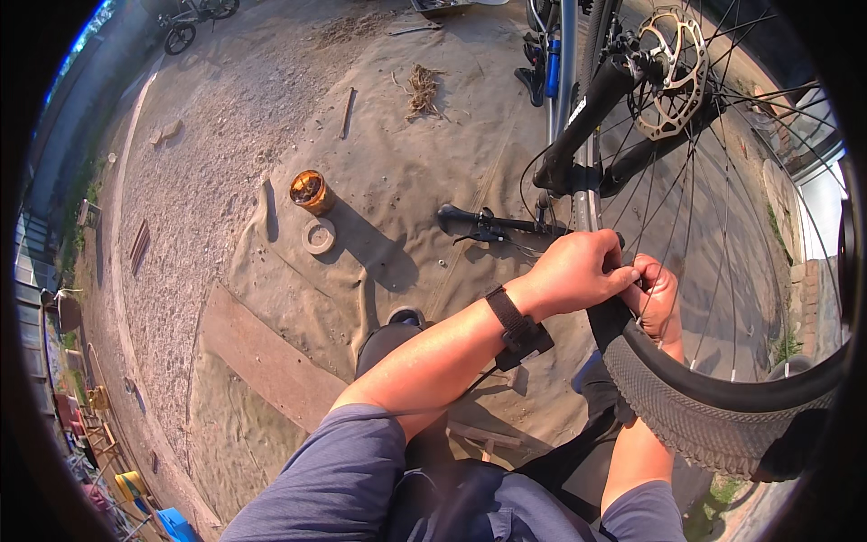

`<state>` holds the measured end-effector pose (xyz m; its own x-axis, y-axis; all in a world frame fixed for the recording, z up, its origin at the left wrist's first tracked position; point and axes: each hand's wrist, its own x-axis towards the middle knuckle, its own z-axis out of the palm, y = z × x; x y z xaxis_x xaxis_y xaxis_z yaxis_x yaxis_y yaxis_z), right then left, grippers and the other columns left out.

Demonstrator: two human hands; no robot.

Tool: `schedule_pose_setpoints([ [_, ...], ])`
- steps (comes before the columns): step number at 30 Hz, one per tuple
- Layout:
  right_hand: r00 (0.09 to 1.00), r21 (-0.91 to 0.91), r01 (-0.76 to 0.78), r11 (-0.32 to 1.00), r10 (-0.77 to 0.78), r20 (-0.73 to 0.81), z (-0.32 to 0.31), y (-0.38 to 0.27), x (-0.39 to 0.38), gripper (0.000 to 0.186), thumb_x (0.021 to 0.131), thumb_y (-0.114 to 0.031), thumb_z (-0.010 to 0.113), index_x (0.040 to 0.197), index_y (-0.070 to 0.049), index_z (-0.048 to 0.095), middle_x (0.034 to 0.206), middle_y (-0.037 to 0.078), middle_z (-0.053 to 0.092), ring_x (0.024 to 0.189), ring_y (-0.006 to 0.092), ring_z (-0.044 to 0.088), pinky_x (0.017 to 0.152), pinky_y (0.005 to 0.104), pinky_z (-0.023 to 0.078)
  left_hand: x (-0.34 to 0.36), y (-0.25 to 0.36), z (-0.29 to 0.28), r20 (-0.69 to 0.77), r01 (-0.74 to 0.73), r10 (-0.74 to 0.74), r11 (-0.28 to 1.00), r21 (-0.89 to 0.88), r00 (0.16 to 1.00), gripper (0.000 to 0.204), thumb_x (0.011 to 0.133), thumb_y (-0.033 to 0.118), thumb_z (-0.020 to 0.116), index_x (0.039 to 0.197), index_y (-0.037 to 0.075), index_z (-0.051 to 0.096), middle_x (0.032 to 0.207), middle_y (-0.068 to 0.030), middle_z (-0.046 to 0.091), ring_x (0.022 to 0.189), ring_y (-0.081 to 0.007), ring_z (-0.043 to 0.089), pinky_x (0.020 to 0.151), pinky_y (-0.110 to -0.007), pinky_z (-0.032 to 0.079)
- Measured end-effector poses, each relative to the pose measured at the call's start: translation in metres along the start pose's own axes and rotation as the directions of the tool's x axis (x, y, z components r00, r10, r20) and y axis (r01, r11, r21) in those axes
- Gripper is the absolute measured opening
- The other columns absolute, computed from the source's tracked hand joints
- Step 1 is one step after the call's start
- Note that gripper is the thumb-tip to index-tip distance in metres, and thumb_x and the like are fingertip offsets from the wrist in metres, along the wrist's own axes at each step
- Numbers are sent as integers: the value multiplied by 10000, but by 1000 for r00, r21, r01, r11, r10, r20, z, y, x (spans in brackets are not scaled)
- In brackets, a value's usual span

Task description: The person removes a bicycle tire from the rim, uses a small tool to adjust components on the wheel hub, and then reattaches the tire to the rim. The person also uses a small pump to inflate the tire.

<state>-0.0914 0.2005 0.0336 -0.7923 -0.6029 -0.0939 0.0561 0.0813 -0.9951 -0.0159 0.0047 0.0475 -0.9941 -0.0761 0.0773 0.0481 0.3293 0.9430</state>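
Observation:
A bicycle wheel's tire (pixel 713 425) with black knobbly tread curves close in front of me on the right. My left hand (pixel 582 271) reaches across to the wheel's rim, its fingers curled and its thumb pressed toward my other hand. On the spoke side, my right hand (pixel 657 298) has its fingers bent in a pinch against the inner rim. Both hands meet there, and what lies between their fingertips is hidden. The black fork (pixel 591 117) straddles the wheel, with a brake disc (pixel 668 72) at the hub. A handlebar (pixel 483 223) lies low by the ground, beyond my left forearm.
An orange-brown rusty can (pixel 310 191) stands on the ground sheet, beside a round pale lid (pixel 319 236). A flat brown board (pixel 262 357) lies left of my legs. Farther off are a stick (pixel 347 113), a dry grass clump (pixel 422 90) and another bicycle (pixel 185 32).

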Motion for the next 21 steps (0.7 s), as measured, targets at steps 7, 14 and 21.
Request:
schedule_pose_setpoints([
  [7, 989, 18, -80, 997, 82, -124, 17, -18, -2, 346, 915, 87, 670, 759, -117, 438, 811, -95, 414, 773, 25, 405, 691, 223, 373, 0, 8, 6, -106, 33, -23, 995, 94, 994, 483, 877, 455, 818, 873, -5, 674, 751, -188, 706, 741, -380, 727, 679, -444, 565],
  [14, 985, -419, 153, 895, -173, -11, 11, -19, 3, 135, 843, 65, 743, 897, -8, 645, 844, -24, 631, 799, 69, 539, 722, 266, 480, 1, 12, 14, -167, 62, -31, 980, 189, 986, 546, 836, 489, 843, 896, -18, 652, 760, -218, 706, 787, -412, 738, 709, -475, 579],
  [21, 957, -539, 245, 806, -288, 5, -3, 2, 11, 220, 767, 23, 804, 926, -6, 654, 847, 38, 677, 781, 120, 597, 729, 299, 510, 7, 9, 19, -186, 89, -56, 981, 175, 981, 487, 831, 431, 816, 897, -21, 647, 776, -222, 709, 793, -421, 734, 717, -483, 580],
])
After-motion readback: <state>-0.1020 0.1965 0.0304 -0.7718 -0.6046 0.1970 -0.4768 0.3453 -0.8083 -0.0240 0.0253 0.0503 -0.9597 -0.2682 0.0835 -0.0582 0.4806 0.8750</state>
